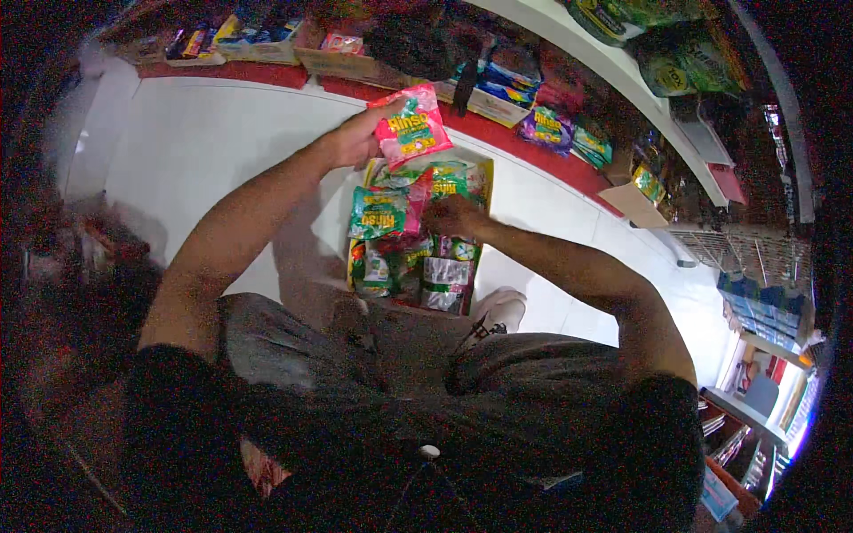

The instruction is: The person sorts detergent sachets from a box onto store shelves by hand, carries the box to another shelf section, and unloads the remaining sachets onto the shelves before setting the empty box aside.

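Note:
My left hand (360, 141) grips a pink Rinso detergent pouch (414, 130) by its left side, above the far end of a box. Below it on the floor stands the yellow-edged box (492, 180), filled with several detergent pouches. My right hand (454, 217) reaches into its middle, among the pouches; its fingers are partly hidden, so whether it grasps one is unclear. A green Rinso pouch (378, 213) lies on top at the left of the box. Nearer to me is a pouch with a silvery panel (445, 272).
Beyond the box runs a low shelf with a red edge (520, 148), bearing cartons and a purple Rinso pouch (546, 130). An open carton (636, 200) juts out at the right. A white shelf edge (640, 86) curves overhead. My shoe (503, 310) rests beside the box on pale floor tiles (220, 146).

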`<act>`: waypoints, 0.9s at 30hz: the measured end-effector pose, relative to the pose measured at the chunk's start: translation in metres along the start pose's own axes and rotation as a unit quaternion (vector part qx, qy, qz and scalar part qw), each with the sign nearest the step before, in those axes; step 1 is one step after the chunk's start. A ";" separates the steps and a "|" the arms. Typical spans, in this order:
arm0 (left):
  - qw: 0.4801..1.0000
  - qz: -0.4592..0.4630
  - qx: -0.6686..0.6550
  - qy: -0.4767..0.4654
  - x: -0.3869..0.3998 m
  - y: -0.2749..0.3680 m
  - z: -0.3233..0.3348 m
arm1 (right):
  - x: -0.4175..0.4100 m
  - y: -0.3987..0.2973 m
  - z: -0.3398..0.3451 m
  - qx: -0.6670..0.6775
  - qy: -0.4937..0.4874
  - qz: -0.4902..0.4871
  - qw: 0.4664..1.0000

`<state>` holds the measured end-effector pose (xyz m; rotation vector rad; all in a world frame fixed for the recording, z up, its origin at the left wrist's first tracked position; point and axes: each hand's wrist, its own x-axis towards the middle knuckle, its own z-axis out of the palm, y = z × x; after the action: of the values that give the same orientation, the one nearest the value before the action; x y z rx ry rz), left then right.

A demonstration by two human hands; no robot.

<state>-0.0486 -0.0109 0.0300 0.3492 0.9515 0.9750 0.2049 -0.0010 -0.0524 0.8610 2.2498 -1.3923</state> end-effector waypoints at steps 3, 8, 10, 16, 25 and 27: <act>0.991 0.006 0.088 -0.097 0.032 0.013 0.068 | 0.036 0.171 0.016 -0.250 0.106 0.053 0.961; 0.994 0.062 0.079 -0.036 0.007 -0.007 -0.030 | 0.013 0.026 -0.007 0.052 0.126 -0.156 0.978; 0.991 0.081 0.102 -0.032 0.007 -0.007 -0.027 | -0.007 0.031 -0.019 0.112 0.142 -0.149 0.972; 0.999 -0.008 0.042 0.016 0.003 -0.007 -0.023 | -0.050 0.022 -0.057 0.394 0.177 -0.034 0.901; 0.983 -0.126 0.122 -0.056 0.032 -0.031 0.006 | -0.085 0.009 -0.105 0.205 0.159 -0.156 0.953; 0.978 -0.157 0.119 -0.072 0.027 -0.035 0.016 | -0.079 -0.019 -0.115 0.115 0.141 -0.249 0.951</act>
<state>-0.0110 -0.0059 0.0024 0.4490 0.9586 0.5419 0.2535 0.0712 0.0585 0.6090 2.6904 -1.8863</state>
